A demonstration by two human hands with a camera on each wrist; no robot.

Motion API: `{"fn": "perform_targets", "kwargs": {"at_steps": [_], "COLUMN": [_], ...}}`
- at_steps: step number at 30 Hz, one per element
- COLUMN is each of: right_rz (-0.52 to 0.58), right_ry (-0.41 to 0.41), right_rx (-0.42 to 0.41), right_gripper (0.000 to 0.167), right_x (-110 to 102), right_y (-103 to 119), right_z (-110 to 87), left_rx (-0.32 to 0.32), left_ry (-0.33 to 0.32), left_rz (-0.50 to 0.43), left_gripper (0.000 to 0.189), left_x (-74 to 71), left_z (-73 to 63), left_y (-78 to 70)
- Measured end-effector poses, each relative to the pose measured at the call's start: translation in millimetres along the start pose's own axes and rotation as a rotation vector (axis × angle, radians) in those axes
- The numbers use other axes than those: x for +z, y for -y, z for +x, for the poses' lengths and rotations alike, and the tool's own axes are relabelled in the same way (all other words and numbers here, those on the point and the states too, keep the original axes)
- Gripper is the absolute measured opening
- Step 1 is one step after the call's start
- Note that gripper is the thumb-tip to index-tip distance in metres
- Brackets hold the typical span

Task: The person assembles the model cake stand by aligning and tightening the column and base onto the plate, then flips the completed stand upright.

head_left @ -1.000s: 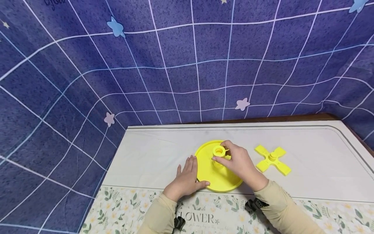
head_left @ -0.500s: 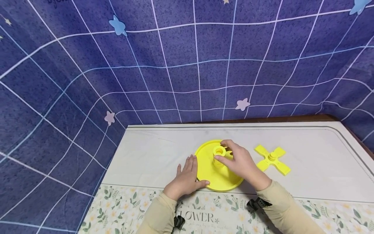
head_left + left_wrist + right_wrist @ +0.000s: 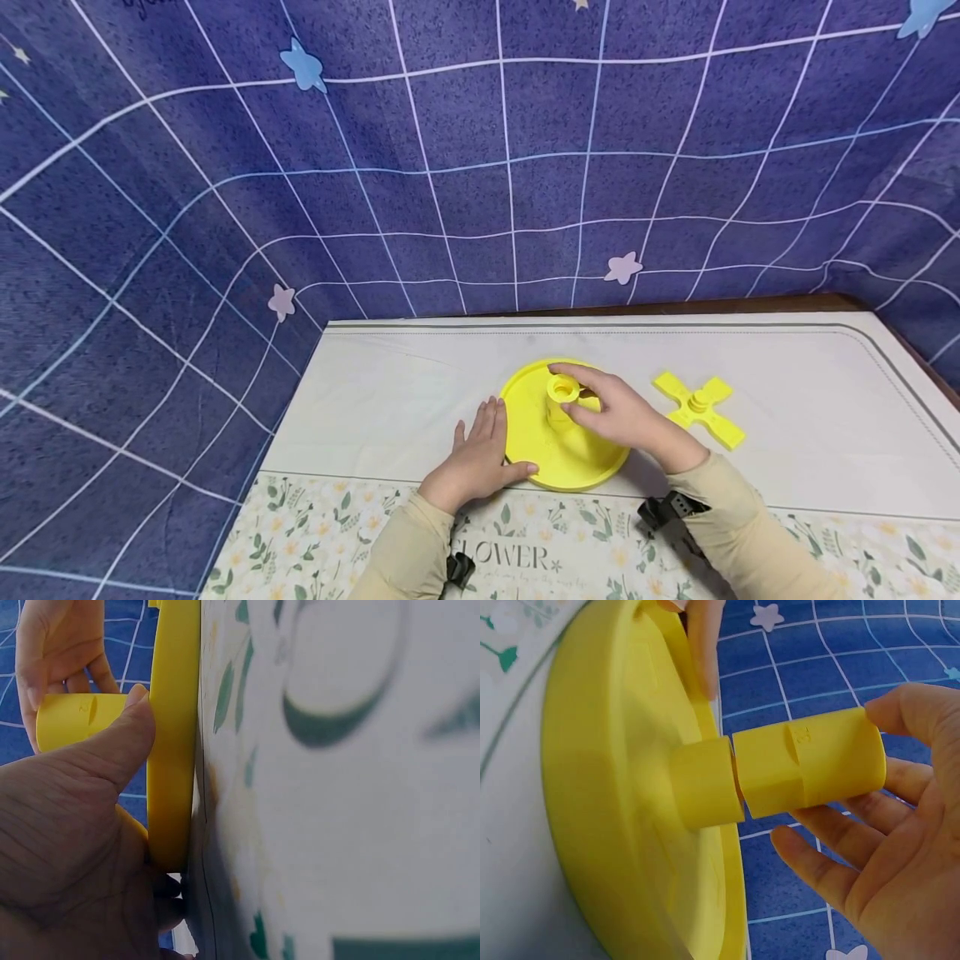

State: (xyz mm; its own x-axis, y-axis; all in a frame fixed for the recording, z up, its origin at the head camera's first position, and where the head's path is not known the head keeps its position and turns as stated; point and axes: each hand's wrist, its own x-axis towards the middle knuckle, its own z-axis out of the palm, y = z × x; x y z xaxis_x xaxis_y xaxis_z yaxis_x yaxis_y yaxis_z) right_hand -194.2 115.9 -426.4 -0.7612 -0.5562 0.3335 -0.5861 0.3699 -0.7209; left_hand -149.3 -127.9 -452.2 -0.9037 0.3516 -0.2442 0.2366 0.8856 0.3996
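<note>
A round yellow tray [image 3: 525,454] with a raised rim lies on the table. My left hand [image 3: 478,462] rests at its left edge, fingers straight along the outside and thumb on the rim. From the tray's centre rises a short stub [image 3: 705,782], topped by a hollow yellow cylinder [image 3: 559,410]. My right hand [image 3: 618,412] holds this cylinder near its upper end, thumb and fingers around it. In the right wrist view a thin, uneven seam shows between cylinder and stub, and the cylinder sits slightly tilted.
Right of the tray lies a yellow cross-shaped piece [image 3: 700,405] with a threaded stud pointing up. A white, flower-printed cloth [image 3: 405,375] covers the table. Blue grid-patterned fabric [image 3: 465,208] hangs behind and to the left.
My right hand has turned around the cylinder: its fingers have swung left over the far side, while the thumb and wrist have shifted right. The left hand and tray stay put.
</note>
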Motion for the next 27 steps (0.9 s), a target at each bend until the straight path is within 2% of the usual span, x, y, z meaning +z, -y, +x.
{"fn": "perform_targets", "kwargs": {"at_steps": [7, 14, 18, 27], "right_rz": [0.014, 0.016, 0.02, -0.054], "right_ry": [0.005, -0.024, -0.067, -0.195], "right_rx": [0.031, 0.108, 0.136, 0.156], "right_gripper": [0.047, 0.048, 0.048, 0.044], "right_x": [-2.5, -0.8, 2.7, 13.2], "right_y": [-3.7, -1.9, -0.7, 1.6], "right_z": [0.9, 1.3, 1.1, 0.3], "left_rx": [0.001, -0.002, -0.005, -0.012], "left_ry": [-0.002, 0.002, 0.006, -0.001], "left_rz": [0.003, 0.002, 0.0, 0.016], "left_gripper": [0.106, 0.106, 0.106, 0.106], "left_x": [0.0, 0.4, 0.8, 1.3], "left_z": [-0.4, -0.3, -0.3, 0.6], "left_y": [0.0, -0.1, -0.3, -0.1]}}
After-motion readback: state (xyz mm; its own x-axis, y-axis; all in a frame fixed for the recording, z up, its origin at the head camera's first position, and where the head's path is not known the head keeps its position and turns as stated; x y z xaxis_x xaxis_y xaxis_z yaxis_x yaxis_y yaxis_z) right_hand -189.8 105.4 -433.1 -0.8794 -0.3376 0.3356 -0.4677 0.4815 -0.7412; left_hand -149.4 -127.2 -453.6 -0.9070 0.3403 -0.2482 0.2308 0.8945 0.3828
